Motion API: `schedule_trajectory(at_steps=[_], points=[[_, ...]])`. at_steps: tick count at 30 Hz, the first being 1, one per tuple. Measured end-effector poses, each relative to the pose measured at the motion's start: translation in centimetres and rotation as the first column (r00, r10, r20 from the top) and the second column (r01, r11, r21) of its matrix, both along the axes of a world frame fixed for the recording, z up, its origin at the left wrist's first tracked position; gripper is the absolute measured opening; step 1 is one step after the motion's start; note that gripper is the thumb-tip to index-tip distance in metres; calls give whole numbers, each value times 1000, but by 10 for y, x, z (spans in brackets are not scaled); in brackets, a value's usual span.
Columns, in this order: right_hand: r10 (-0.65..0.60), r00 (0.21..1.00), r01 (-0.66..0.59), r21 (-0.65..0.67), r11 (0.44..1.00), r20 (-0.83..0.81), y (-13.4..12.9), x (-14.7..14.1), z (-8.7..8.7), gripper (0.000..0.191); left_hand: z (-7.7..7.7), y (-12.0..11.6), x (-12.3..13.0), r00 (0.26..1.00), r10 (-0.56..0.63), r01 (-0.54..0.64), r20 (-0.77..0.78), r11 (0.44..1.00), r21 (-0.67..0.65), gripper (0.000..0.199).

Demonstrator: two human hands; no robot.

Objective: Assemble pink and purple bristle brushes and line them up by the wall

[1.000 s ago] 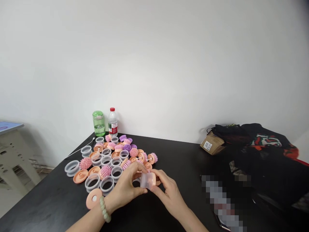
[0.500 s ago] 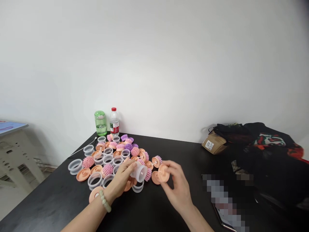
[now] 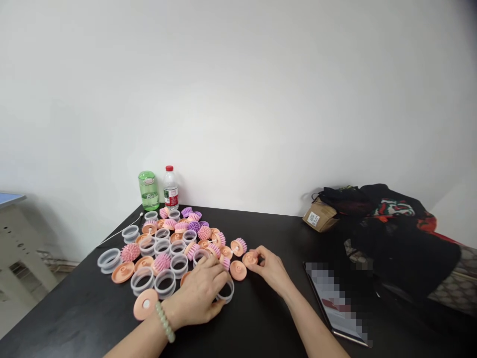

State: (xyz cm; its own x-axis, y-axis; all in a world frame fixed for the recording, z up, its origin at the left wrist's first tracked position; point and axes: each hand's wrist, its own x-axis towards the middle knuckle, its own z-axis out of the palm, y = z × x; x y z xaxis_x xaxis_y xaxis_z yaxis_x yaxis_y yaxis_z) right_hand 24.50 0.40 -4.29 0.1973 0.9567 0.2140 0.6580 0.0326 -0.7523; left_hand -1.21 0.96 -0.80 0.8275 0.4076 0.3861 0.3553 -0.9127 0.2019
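My left hand (image 3: 203, 288), a bead bracelet at its wrist, reaches palm-down over the near side of a pile of parts. Its thumb and fingers close around the left side of a clear plastic ring (image 3: 231, 293); part of that ring is hidden behind them. My right hand (image 3: 271, 270) pinches the edge of a peach plastic disc (image 3: 249, 259) low over the table, at the pile's right edge. Just left of it lie another peach disc (image 3: 238, 270) and a pink-bristled brush head (image 3: 239, 246).
More clear rings (image 3: 164, 283), bristled heads (image 3: 162, 262) and peach discs (image 3: 122, 272) spread leftward on the black table (image 3: 74, 308). A green bottle (image 3: 149, 191) and a red-capped water bottle (image 3: 171, 191) stand behind. Rightward are a phone (image 3: 337, 306), brown package (image 3: 319, 216) and dark cloth (image 3: 402, 238).
My left hand has come down with the clear ring onto the pile's near side. My right hand has lowered the peach disc toward the table. The view has shifted slightly right.
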Motion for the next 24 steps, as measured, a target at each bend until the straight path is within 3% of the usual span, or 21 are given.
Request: schedule_trajectory(at_steps=[3, 8, 14, 19, 24], points=[[20, 1000, -20, 27, 999, 18, 3, -11, -8, 18, -6, 4, 3, 997, 74, -70, -39, 994, 86, 28], [94, 994, -97, 50, 994, 57, 4, -23, -15, 63, -15, 11, 4, 982, 179, -164, -56, 963, 213, 25], [241, 961, -226, -119, 967, 133, 0, -29, -13, 100, -20, 17, 4, 973, 228, -214, -37, 951, 224, 34], [307, 937, -294, -102, 950, 168, 0, -35, -12, 106, -23, 23, 6, 960, 280, -267, -17, 930, 252, 21], [373, 909, -360, -103, 927, 187, -1, -38, -9, 104, -21, 26, 1, 953, 304, -295, -12, 933, 207, 24]])
